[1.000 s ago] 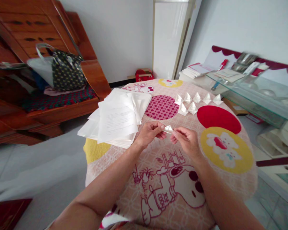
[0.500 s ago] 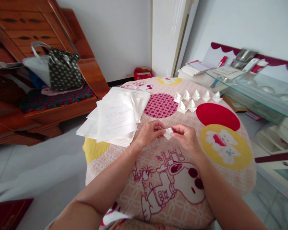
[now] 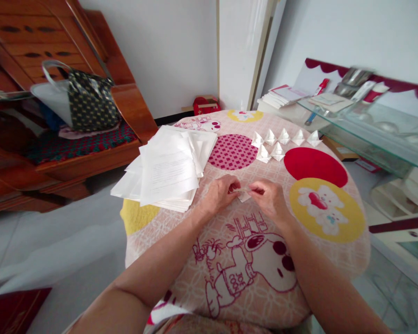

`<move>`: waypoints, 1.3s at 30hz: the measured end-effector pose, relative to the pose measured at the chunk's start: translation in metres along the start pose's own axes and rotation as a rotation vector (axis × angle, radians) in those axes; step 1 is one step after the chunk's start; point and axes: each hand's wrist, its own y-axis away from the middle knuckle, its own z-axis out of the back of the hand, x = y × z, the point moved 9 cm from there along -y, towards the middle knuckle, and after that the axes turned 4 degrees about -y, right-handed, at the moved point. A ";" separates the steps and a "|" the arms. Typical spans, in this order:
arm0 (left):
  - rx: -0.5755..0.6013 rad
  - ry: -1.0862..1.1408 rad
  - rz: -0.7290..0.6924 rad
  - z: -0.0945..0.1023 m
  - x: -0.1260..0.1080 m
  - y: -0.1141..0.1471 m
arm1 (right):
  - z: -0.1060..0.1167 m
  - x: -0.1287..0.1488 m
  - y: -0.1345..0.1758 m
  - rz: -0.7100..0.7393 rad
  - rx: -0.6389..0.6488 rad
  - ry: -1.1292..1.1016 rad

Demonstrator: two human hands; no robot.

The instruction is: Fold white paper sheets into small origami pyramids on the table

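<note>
A small piece of folded white paper (image 3: 244, 195) is held between my two hands, just above the cloth-covered table. My left hand (image 3: 222, 192) pinches its left side, and my right hand (image 3: 269, 197) grips its right side with thumb and forefinger. Some of the paper is hidden behind my fingers. Beyond my hands, several folded white paper boats (image 3: 277, 150) stand in two rows. To the left of my left hand lies a loose stack of white paper sheets (image 3: 170, 174), the top one printed with text.
The round table wears a patterned cloth (image 3: 181, 241) with cartoon figures. At the right is a glass shelf (image 3: 376, 134) with metal bowls and papers near its edge. A wooden bench (image 3: 132, 111) at the left carries a dark patterned bag (image 3: 91, 102).
My fingers have shifted on the folded paper, which now shows a flatter, wider top edge. The boats and the stack of sheets stay where they were.
</note>
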 end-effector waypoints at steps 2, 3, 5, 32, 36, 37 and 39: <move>0.002 0.010 -0.075 -0.002 -0.007 -0.001 | 0.000 0.005 0.000 0.035 0.001 -0.005; 0.005 0.014 -0.108 -0.003 -0.011 -0.001 | -0.001 0.006 0.000 0.043 0.007 -0.009; -0.002 0.013 -0.144 -0.003 -0.015 -0.001 | -0.003 0.006 0.000 0.042 0.022 -0.014; 0.164 -0.110 -0.130 -0.024 -0.007 -0.007 | -0.014 0.006 -0.001 0.005 0.126 0.107; 0.135 -0.093 -0.124 -0.024 -0.006 -0.008 | -0.014 0.006 -0.001 0.010 0.113 0.113; 0.123 -0.077 -0.113 -0.023 -0.006 -0.008 | -0.013 0.006 -0.001 0.016 0.101 0.110; 0.106 -0.052 -0.075 -0.020 -0.006 -0.008 | -0.012 0.007 0.000 0.021 0.090 0.113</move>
